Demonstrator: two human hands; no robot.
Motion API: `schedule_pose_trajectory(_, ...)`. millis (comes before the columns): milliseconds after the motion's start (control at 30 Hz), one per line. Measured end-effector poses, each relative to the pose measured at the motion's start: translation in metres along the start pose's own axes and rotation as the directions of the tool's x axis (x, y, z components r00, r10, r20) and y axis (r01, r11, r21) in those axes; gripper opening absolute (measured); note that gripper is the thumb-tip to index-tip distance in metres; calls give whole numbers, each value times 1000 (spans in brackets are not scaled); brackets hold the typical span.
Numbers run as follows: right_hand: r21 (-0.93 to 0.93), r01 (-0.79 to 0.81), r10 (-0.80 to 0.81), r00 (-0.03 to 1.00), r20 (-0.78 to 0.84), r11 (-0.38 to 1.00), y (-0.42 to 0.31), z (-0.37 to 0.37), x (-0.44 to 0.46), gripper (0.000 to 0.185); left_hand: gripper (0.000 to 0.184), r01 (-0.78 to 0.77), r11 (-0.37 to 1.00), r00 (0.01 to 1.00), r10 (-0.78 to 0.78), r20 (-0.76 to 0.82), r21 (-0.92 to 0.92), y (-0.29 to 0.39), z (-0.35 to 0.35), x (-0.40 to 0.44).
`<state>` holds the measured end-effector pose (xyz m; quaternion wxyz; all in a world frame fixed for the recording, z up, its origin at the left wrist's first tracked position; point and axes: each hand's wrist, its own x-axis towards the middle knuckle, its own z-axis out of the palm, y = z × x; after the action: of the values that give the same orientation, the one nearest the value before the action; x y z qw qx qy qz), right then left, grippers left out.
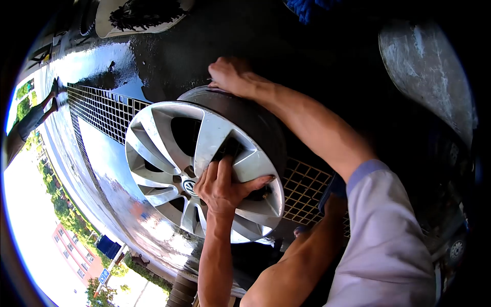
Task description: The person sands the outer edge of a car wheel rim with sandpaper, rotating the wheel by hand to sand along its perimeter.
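Observation:
A silver alloy wheel (pixel 210 134) without a tyre stands tilted in the middle of the view, its multi-spoke face toward me. At its hub is a round centre cap (pixel 188 187) with a VW emblem. My left hand (pixel 223 188) grips the face beside the hub. Its fingers hook into a gap between spokes, and its thumb lies across a spoke toward the outer lip. Over the dark barrel at the wheel's far edge, my right hand (pixel 230 75) is closed, touching the rim edge. Whatever its curled fingers may hold is hidden.
A metal floor grate (pixel 105 108) runs beneath the wheel across wet ground. At the top are a pale object (pixel 110 23) with dark shaggy material and a blue fluffy item (pixel 305 9). A scratched grey panel (pixel 427 71) stands upper right. A person's legs (pixel 31 120) show far left.

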<state>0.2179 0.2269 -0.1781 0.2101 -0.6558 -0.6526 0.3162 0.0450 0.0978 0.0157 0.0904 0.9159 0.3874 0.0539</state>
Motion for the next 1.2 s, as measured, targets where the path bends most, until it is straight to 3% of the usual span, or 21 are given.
schedule_pose_trajectory(67, -92, -124, 128, 991, 31, 988, -35, -17, 17, 39, 74, 5, 1000, 1000, -5, 11, 11, 1, 0, 2)
schedule_pose_trajectory(200, -119, -83, 84, 996, 4, 989, -26, -18, 17, 40, 79, -22, 999, 998, 20, -67, -38, 2, 3, 4)
schedule_pose_trajectory(267, -62, -45, 39, 995, -88, 997, -6, -25, -19, 40, 80, 15, 999, 1000, -15, -7, -30, 0, 1, 0)
schedule_pose_trajectory(333, -24, 24, -24, 1000, 4, 999, 9, -40, -39, 40, 76, 42, 999, 998, -43, 39, 18, 0, -3, -2)
schedule_pose_trajectory(367, -36, -65, 67, 996, 52, 997, 2, -50, -44, 39, 76, 31, 1000, 999, -31, 20, 2, 1, 0, 1)
schedule_pose_trajectory(467, 47, -118, 117, 993, 18, 992, -17, -38, -17, 38, 76, 0, 1000, 1000, 0, 5, -10, 1, 1, 1)
schedule_pose_trajectory(533, -67, -133, 133, 991, -3, 989, -42, -29, 8, 35, 75, 22, 1000, 1000, -22, 13, 8, 3, 1, 0)
schedule_pose_trajectory(667, -94, -122, 120, 992, -27, 988, -28, -17, 4, 36, 75, 55, 997, 997, -57, 48, 48, 2, -1, -4)
schedule_pose_trajectory(733, -43, -136, 135, 990, -39, 990, -2, -50, -38, 35, 76, -1, 999, 1000, 0, -30, -35, -3, 5, -2)
schedule_pose_trajectory(833, 41, -140, 136, 988, 79, 989, 1, -55, -63, 28, 76, 25, 999, 1000, -25, -9, -24, 0, 1, -2)
schedule_pose_trajectory(900, 103, -251, 243, 966, 84, 962, -11, -54, -52, 26, 76, 7, 1000, 1000, -8, -2, -30, -3, 4, -1)
schedule_pose_trajectory(1033, 22, -169, 171, 981, -92, 985, -19, -9, -6, 24, 76, -22, 1000, 999, 22, -42, -11, -3, 5, 0)
schedule_pose_trajectory(1067, -80, -42, 22, 971, -237, 996, -11, 1, -7, 25, 80, 26, 999, 999, -27, -19, -38, 2, 2, 1)
schedule_pose_trajectory(1100, -182, 73, -133, 928, -347, 981, -6, 19, -13, 27, 78, 49, 999, 999, -49, 9, -12, 4, 0, 0)
schedule_pose_trajectory(1133, 31, 318, -225, 732, -643, 947, 5, 12, -39, 28, 77, 68, 998, 997, -68, 34, 11, 4, -1, -2)
schedule_pose_trajectory(1167, 77, 100, -64, 925, -375, 992, 15, 3, -66, 30, 75, 77, 997, 996, -77, 41, 4, 1, 0, -4)
schedule_pose_trajectory(1200, 45, -123, 126, 989, -76, 991, -2, -44, -102, 32, 76, 59, 998, 998, -59, -9, -36, 2, 3, -4)
